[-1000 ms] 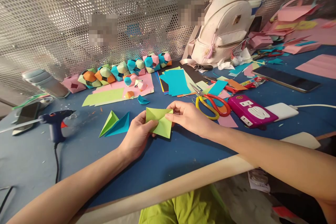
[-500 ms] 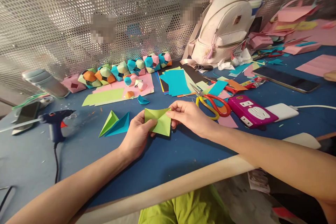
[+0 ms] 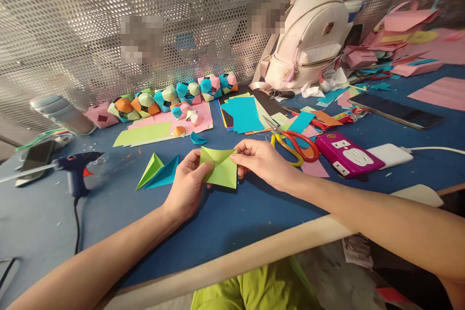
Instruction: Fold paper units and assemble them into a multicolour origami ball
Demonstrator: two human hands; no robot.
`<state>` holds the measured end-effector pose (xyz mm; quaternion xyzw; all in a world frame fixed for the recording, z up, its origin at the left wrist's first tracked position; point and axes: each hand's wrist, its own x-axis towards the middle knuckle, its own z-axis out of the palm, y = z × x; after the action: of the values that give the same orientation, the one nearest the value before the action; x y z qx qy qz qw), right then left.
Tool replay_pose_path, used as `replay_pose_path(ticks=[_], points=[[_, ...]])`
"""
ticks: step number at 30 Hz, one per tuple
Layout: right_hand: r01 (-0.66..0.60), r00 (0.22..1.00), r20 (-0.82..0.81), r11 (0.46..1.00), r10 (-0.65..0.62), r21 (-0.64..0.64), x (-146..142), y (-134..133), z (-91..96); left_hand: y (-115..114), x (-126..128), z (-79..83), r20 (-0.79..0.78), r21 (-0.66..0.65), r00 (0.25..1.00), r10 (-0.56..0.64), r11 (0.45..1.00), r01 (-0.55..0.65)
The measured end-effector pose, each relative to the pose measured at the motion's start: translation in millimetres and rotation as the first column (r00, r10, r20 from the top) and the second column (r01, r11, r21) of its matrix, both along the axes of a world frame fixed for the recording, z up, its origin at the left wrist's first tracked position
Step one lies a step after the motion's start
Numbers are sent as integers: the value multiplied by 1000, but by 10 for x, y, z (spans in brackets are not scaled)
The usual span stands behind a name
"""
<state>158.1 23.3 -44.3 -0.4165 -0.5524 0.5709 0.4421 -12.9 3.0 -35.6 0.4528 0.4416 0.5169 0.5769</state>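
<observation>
Between my hands is a creased square of light green paper [image 3: 222, 174], raised a little over the blue table. My left hand [image 3: 189, 179] pinches its left side, thumb on top. At its upper right corner my right hand [image 3: 257, 161] grips the edge between thumb and fingers. The fingers behind the sheet are mostly hidden. Left of my left hand lie a folded green paper piece [image 3: 150, 172] and a folded blue paper piece [image 3: 165, 174], touching each other. A small blue folded piece [image 3: 198, 138] rests just beyond the square.
A hot glue gun [image 3: 78, 169] stands at left with its cord. Scissors [image 3: 290, 143] and a purple power strip [image 3: 347, 154] lie at right. Behind are paper sheets [image 3: 241, 114], a row of paper balls [image 3: 167, 98], a backpack [image 3: 308, 38] and a perforated metal screen [image 3: 90, 9].
My left thumb has drawn back toward the left edge of the green square, whose upper edge now dips less. My right hand keeps its grip at the corner.
</observation>
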Motion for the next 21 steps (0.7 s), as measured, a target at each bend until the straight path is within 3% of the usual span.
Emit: replay_pose_path(ticks=[12, 21], points=[[-20, 1000, 3, 999, 20, 25, 1, -1, -2, -5, -1, -16, -28, -11, 998, -59, 998, 59], [-16, 997, 72, 991, 6, 131, 2, -44, 74, -8, -10, -42, -94, -34, 994, -60, 998, 57]])
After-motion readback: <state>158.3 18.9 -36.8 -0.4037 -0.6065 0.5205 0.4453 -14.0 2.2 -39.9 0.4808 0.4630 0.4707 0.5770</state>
